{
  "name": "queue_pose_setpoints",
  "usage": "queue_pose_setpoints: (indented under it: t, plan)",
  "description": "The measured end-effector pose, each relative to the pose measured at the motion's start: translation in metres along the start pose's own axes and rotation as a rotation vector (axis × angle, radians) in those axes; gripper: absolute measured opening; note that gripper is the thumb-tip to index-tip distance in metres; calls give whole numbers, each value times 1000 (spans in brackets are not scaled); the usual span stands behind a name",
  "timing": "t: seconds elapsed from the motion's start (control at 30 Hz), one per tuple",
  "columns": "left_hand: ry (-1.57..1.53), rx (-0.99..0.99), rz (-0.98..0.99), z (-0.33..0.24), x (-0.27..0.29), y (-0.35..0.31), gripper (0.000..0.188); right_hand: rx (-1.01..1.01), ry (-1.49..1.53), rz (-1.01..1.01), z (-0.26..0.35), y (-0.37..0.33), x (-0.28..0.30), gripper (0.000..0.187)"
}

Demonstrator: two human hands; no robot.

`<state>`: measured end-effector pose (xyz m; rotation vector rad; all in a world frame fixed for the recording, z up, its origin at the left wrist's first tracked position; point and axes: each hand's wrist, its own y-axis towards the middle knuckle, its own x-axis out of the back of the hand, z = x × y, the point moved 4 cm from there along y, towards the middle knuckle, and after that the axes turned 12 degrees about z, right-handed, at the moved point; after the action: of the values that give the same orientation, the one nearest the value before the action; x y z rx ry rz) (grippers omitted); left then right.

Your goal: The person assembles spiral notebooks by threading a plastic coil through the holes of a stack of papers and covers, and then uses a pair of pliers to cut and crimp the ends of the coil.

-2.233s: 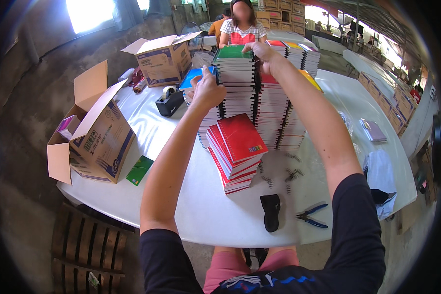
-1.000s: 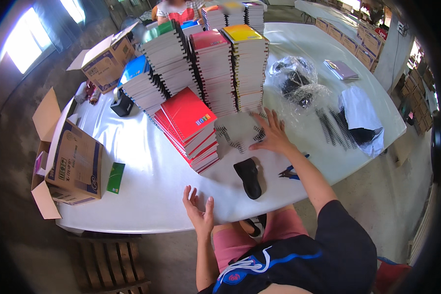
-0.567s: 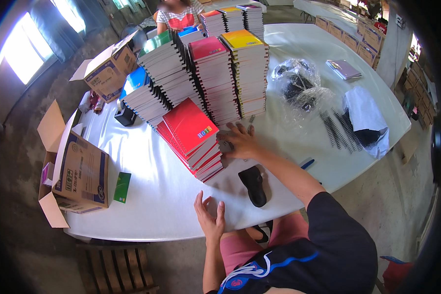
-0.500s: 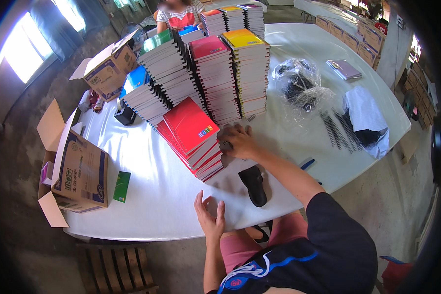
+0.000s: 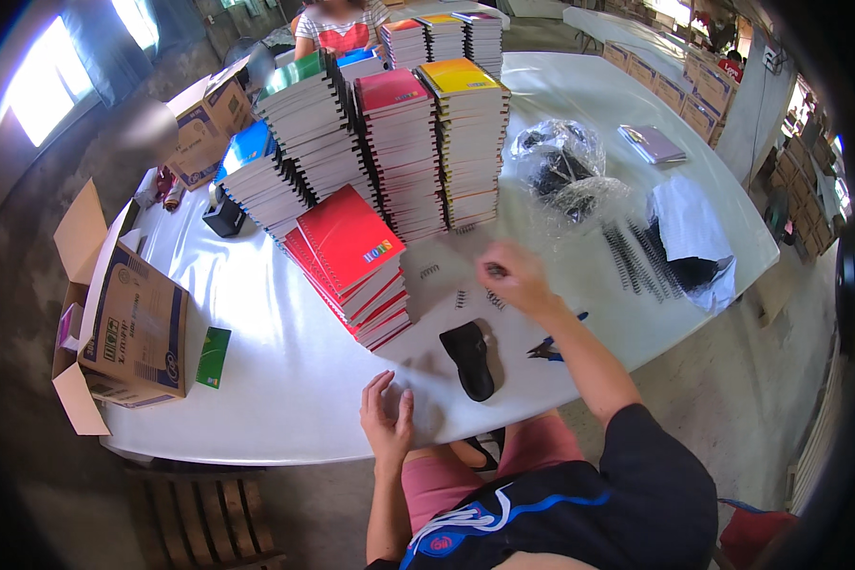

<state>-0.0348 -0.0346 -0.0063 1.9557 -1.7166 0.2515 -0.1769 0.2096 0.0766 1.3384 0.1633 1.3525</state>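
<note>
Coil scraps (image 5: 461, 299), some within the right grip (image 5: 518, 276), others just beside

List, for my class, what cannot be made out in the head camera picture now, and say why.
All in the head view:
- The dark bit at the right hand: motion blur hides what it is.
- The blue pliers: handles partly covered by the right forearm.
- The open carton's full contents: its walls and flaps block them.
- The person opposite: head cut off by the top edge, lower body behind notebook stacks.
</note>
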Motion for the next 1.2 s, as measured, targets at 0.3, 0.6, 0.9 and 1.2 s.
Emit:
queue_pose_setpoints:
  t: [0.3,0.6,0.9,1.2]
  plan:
    - [68,-215,212,-79,-49,77,47,-364,-36,-1021,-128,-58,140,12]
    - [518,99,515,-41,-125,143,124,-848,132,-157,-119,-84,126,29]
    - [605,166,594,-23,-164,189,131,-696,-234,380,-81,-139,107,22]
    - [670,-123,315,-31,-217,213,80,-340,-142,-401,-87,-61,133,14]
